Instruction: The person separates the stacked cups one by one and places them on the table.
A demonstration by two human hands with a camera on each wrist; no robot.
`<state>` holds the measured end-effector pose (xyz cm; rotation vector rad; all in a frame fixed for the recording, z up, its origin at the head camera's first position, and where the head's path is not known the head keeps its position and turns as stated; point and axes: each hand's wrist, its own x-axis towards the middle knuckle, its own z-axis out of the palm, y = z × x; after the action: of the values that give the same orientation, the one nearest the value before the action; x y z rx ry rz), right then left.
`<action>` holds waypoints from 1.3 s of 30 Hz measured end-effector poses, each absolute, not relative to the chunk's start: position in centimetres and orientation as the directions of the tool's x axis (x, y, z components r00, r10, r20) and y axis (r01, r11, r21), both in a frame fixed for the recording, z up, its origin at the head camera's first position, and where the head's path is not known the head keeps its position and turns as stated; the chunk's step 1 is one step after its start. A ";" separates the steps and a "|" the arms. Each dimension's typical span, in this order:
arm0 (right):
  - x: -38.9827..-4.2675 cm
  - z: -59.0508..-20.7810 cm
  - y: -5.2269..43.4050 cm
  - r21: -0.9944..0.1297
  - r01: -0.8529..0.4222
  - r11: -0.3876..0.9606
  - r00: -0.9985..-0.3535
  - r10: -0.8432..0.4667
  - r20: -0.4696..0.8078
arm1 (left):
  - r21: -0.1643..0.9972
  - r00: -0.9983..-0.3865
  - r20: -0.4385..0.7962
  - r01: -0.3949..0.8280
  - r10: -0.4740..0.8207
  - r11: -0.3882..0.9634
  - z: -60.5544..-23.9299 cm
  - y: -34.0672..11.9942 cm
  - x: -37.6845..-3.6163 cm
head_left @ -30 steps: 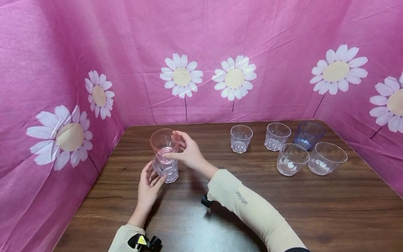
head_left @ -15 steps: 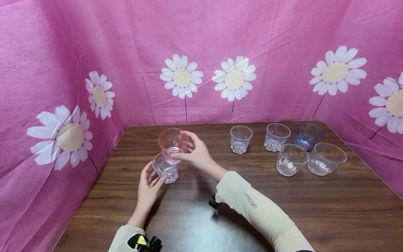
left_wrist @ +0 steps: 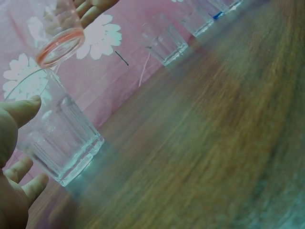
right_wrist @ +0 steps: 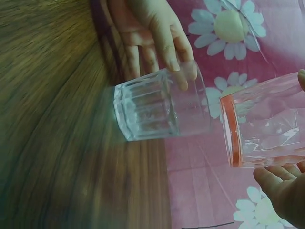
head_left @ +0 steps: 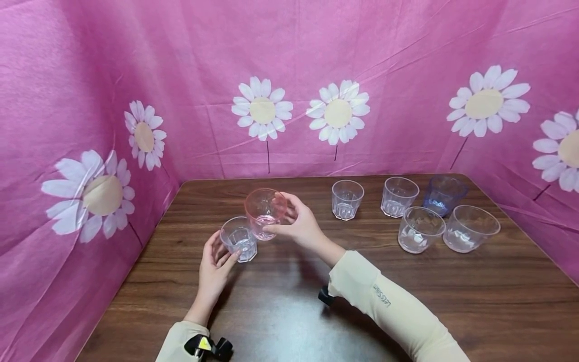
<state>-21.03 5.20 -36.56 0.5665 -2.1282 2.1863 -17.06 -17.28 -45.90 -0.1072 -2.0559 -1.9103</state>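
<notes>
My right hand (head_left: 300,225) grips a pink tumbler (head_left: 265,213) in the air, just right of and above a clear faceted tumbler (head_left: 239,239) that stands on the brown wooden table (head_left: 289,301). My left hand (head_left: 216,261) holds the clear tumbler (left_wrist: 55,133) at its side, thumb near the rim. In the left wrist view the pink tumbler's base (left_wrist: 59,46) hangs above the clear one. In the right wrist view the pink tumbler (right_wrist: 267,126) is apart from the clear tumbler (right_wrist: 159,107), and the left hand's fingers (right_wrist: 162,38) lie along the clear glass.
Several more tumblers stand at the back right: two clear ones (head_left: 347,199) (head_left: 398,195), a blue one (head_left: 442,193), and two wider clear cups (head_left: 418,229) (head_left: 470,228). A pink daisy-print cloth (head_left: 289,75) walls the table on three sides.
My right hand has lifted the pink tumbler out of the clear one and carried it to the right and slightly down. The left hand keeps hold of the clear tumbler.
</notes>
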 end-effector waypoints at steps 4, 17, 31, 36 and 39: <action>-20.8 -37.2 6.2 -0.962 -0.273 -0.029 -0.934 -0.231 0.272 | 0.958 -0.944 0.283 0.270 -0.172 0.093 -45.9 -17.3 -17.0; -20.3 -39.7 10.8 -0.971 -0.232 0.055 -0.948 -0.236 0.213 | 0.955 -0.941 0.294 0.282 -0.165 0.094 -46.0 -17.3 -17.0; -19.5 -41.3 16.3 -0.985 -0.165 0.057 -0.975 -0.162 0.154 | 0.953 -0.938 0.301 0.290 -0.172 0.087 -46.0 -17.2 -17.0; -19.3 -41.1 17.8 -0.986 -0.148 0.081 -0.983 -0.125 0.138 | 0.952 -0.936 0.305 0.293 -0.176 0.088 -46.0 -17.2 -17.1; -19.2 -41.2 18.8 -0.985 -0.135 0.112 -0.987 -0.099 0.124 | 0.952 -0.935 0.306 0.293 -0.177 0.092 -46.1 -17.2 -17.0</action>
<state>-19.15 18.84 -41.16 0.2445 -2.3220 2.0619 -17.01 -17.16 -46.07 -0.1144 -2.0344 -1.9055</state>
